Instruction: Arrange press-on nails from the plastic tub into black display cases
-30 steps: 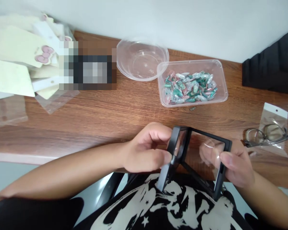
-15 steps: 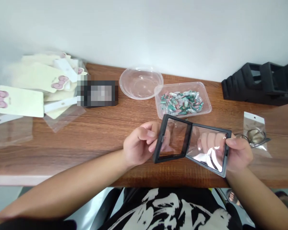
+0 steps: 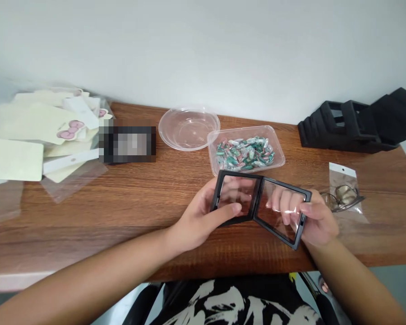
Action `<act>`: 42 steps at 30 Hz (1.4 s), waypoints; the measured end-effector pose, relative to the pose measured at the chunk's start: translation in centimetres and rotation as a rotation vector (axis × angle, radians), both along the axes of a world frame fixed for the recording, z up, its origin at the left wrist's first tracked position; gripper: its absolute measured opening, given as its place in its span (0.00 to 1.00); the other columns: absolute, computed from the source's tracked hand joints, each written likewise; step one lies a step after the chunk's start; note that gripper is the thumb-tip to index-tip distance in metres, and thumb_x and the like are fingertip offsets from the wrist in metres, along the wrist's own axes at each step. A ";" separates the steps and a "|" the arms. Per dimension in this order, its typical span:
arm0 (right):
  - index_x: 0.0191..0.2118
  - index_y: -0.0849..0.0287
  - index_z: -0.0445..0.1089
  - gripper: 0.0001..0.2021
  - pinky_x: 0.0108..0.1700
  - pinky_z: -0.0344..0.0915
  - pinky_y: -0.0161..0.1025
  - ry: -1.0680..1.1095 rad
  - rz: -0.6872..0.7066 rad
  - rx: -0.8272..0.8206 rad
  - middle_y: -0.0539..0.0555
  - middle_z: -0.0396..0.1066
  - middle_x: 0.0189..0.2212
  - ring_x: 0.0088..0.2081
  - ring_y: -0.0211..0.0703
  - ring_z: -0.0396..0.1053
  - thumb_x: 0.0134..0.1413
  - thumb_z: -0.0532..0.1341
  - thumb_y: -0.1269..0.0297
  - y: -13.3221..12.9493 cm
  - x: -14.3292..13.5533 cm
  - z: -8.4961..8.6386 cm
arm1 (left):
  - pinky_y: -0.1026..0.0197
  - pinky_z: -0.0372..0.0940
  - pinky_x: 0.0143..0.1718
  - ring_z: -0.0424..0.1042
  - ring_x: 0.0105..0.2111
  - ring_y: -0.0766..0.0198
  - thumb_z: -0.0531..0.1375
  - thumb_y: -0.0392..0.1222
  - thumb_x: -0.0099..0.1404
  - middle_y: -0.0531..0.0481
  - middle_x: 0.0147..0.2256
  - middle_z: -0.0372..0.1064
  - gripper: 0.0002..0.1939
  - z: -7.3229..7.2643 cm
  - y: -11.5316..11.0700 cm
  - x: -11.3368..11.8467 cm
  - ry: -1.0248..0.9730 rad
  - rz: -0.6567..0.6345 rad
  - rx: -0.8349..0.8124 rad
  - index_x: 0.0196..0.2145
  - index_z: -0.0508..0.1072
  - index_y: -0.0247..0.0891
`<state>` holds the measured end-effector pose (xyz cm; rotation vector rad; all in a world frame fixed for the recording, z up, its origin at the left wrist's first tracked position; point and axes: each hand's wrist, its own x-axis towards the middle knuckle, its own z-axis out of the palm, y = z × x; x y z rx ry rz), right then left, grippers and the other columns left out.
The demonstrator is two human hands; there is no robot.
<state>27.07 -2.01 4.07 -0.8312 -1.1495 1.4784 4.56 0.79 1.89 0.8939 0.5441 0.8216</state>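
Observation:
Above the table's near part, a hinged black display frame (image 3: 258, 198) with clear film windows is spread open in a shallow V. My left hand (image 3: 203, 212) grips its left half, the thumb across the front of the film and the fingers showing through from behind. The right half's outer edge is pinched by my right hand (image 3: 316, 221), thumb in front, with curled fingers visible behind the film. Just beyond the frame stands a clear rectangular tub (image 3: 280, 155) of small wrapped green, pink and silvery pieces (image 3: 246, 152).
A round clear plastic lid or dish (image 3: 189, 131) overlaps the tub's corner. At left lie cream cards with pink bows (image 3: 37, 124) in clear bags and a partly blurred black box (image 3: 131, 144). Stacked black frames (image 3: 348, 124) and glasses (image 3: 341, 201) on a small bag are at right.
My left hand has gone from holding the frame's left edge to wrapping around that half, thumb over the film. The view has shifted slightly, so everything sits lower and further left.

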 end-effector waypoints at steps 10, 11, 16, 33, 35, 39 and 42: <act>0.19 0.57 0.73 0.15 0.34 0.60 0.45 0.061 -0.041 0.091 0.51 0.65 0.12 0.21 0.42 0.59 0.53 0.57 0.64 -0.1 0.1 0.1 | 0.64 0.76 0.43 0.80 0.44 0.59 0.67 0.40 0.65 0.46 0.50 0.77 0.14 0.4 0.2 -0.1 -0.025 -0.062 -0.199 0.49 0.78 0.41; 0.19 0.57 0.74 0.15 0.34 0.61 0.45 0.058 -0.040 0.088 0.51 0.65 0.12 0.21 0.42 0.58 0.54 0.57 0.64 -0.1 0.1 0.2 | 0.64 0.76 0.43 0.80 0.44 0.59 0.67 0.40 0.65 0.46 0.49 0.77 0.14 0.5 0.2 0.0 -0.018 -0.059 -0.202 0.49 0.78 0.41; 0.19 0.57 0.73 0.16 0.35 0.64 0.47 0.081 -0.054 0.037 0.52 0.64 0.12 0.22 0.43 0.60 0.54 0.58 0.62 0.0 -0.2 0.2 | 0.61 0.76 0.43 0.81 0.41 0.59 0.69 0.43 0.62 0.44 0.48 0.78 0.16 0.7 0.2 0.2 0.068 -0.009 -0.199 0.47 0.78 0.39; 0.16 0.56 0.65 0.20 0.29 0.60 0.42 0.171 -0.042 -0.025 0.50 0.54 0.13 0.22 0.43 0.58 0.60 0.57 0.59 0.4 -0.6 0.4 | 0.67 0.63 0.29 0.68 0.24 0.69 0.66 0.46 0.60 0.51 0.26 0.74 0.13 0.1 0.4 0.3 0.276 -0.131 -0.014 0.26 0.70 0.34; 0.17 0.57 0.65 0.20 0.29 0.59 0.42 0.181 -0.021 -0.032 0.50 0.54 0.13 0.23 0.43 0.58 0.60 0.56 0.59 0.5 -0.6 0.4 | 0.66 0.64 0.30 0.70 0.26 0.67 0.65 0.47 0.60 0.51 0.27 0.75 0.12 -0.1 0.3 0.3 0.251 -0.127 -0.022 0.31 0.70 0.36; 0.16 0.57 0.61 0.22 0.29 0.59 0.40 0.197 0.022 -0.076 0.49 0.52 0.14 0.23 0.41 0.57 0.59 0.57 0.57 0.7 -0.5 0.5 | 0.64 0.65 0.32 0.72 0.29 0.64 0.64 0.51 0.62 0.49 0.28 0.76 0.17 -0.4 0.2 0.2 0.192 -0.141 -0.033 0.41 0.71 0.35; 0.15 0.58 0.54 0.24 0.28 0.59 0.37 0.282 0.031 -0.182 0.47 0.47 0.14 0.23 0.38 0.54 0.59 0.58 0.56 1.1 -0.3 0.6 | 0.63 0.65 0.32 0.72 0.28 0.62 0.61 0.59 0.64 0.47 0.29 0.76 0.24 -0.4 0.0 0.0 0.078 -0.183 -0.028 0.45 0.72 0.34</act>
